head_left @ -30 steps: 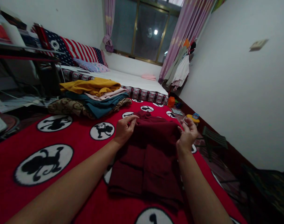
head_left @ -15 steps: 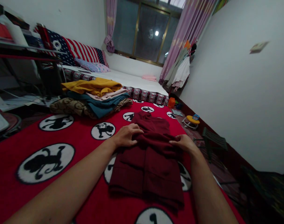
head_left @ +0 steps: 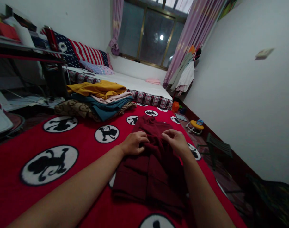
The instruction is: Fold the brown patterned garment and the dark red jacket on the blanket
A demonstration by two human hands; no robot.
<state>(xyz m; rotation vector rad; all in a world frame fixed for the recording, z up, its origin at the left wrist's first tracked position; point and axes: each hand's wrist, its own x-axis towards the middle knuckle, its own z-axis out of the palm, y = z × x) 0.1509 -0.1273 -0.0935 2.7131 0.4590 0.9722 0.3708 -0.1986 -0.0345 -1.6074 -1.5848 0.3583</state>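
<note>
A maroon garment [head_left: 144, 175] lies partly folded on the red blanket [head_left: 87, 196], its straight hem toward me. I cannot tell exactly what kind of garment it is. My left hand [head_left: 134, 143] is closed on its left side, fingers curled into the cloth around mid-length. Across from it, my right hand [head_left: 177, 141] pinches the right side with thumb and forefinger, and the cloth is bunched between both hands. The far end of the garment lies crumpled beyond my fingers.
A stack of folded clothes [head_left: 104, 98], mustard on top, sits at the blanket's far left. Behind it stands a bed [head_left: 135, 77] below the window. To the left is a cluttered desk [head_left: 28, 55]; a yellow stool [head_left: 196, 124] and dark folding stool [head_left: 218, 144] stand right.
My right hand has moved inward to the left and slightly away from me, drawing the garment's right side in. My left hand stays at the left side. The view has shifted slightly.
</note>
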